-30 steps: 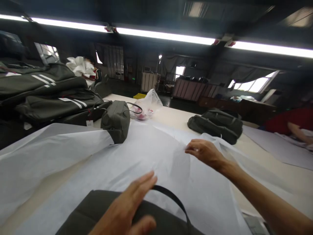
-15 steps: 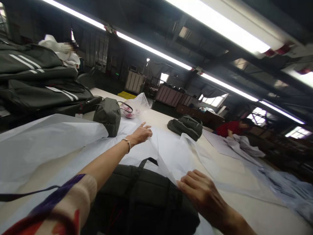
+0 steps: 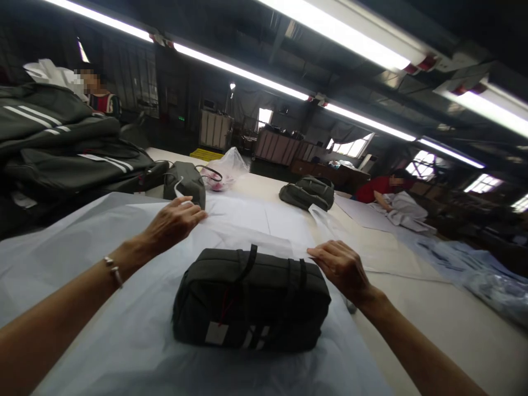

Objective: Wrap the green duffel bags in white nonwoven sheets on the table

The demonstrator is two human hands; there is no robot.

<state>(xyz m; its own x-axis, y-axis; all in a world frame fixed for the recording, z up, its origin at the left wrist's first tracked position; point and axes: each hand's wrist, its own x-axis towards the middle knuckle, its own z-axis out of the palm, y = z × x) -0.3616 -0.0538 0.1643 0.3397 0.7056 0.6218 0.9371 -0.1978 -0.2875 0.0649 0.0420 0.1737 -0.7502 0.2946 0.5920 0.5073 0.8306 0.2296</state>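
A dark green bag (image 3: 264, 308) with black handles, a white tag on red string and white stripes stands on translucent plastic sheeting (image 3: 165, 330). Behind it, my left hand (image 3: 177, 220) pinches the sheeting at the upper left. My right hand (image 3: 340, 264) pinches another part of the sheeting by the bag's upper right corner. The film stretches between both hands, behind the bag. A smaller dark bag (image 3: 185, 181) sits just beyond my left hand.
Large striped dark bags (image 3: 74, 154) are piled at the left. Farther back on the table (image 3: 412, 319) lie a dark bag (image 3: 309, 192) and a clear plastic bag (image 3: 226, 170). A person in red (image 3: 375, 190) handles grey cloth; another person (image 3: 103, 99) is back left.
My left hand has moved left and has drawn the sheeting with it. My right hand is slightly higher. The tagged bag now shows whole, and the view has shifted.
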